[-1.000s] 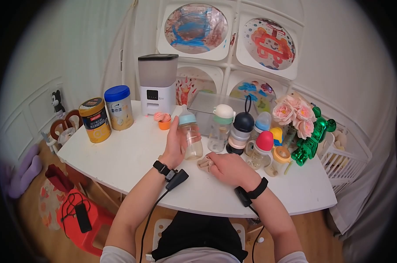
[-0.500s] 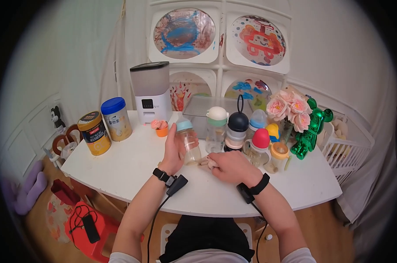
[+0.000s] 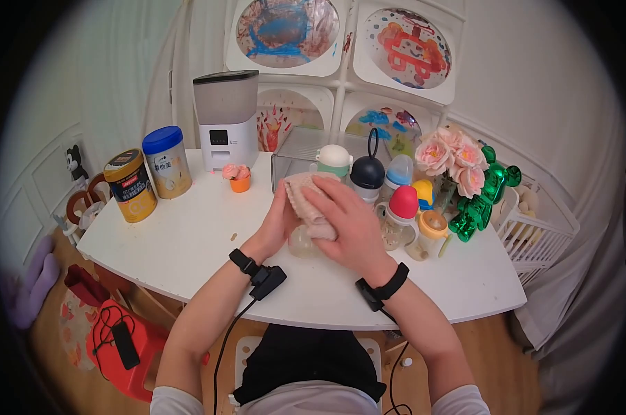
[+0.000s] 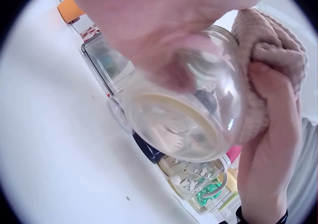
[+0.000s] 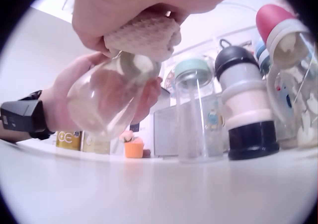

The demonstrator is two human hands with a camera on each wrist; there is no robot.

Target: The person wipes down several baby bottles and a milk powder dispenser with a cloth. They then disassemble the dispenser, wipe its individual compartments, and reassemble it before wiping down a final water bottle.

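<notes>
A clear baby bottle (image 3: 301,245) is tilted above the white table, its base showing in the left wrist view. My left hand (image 3: 277,223) grips the bottle's side, the thumb side toward me. In my right hand (image 3: 353,225) is a beige waffle-weave cloth (image 3: 306,202), wrapped over the upper part of the bottle. The cloth and fingers hide the bottle's light blue collar and teat. From the right wrist view, the cloth (image 5: 144,37) bunches under the right fingers, right at the bottle's (image 5: 97,105) shoulder.
Close on the right stand a green-collared bottle (image 3: 335,160), a dark-lidded stacked container (image 3: 367,173), a red-capped bottle (image 3: 403,204) and an orange-topped one (image 3: 432,225). Behind are flowers (image 3: 451,155) and a white dispenser (image 3: 228,131). Two tins (image 3: 129,187) sit at left.
The right hand has brought the cloth up from low beside the bottle onto its upper part. The bottle has tilted, and the blue top is now covered.
</notes>
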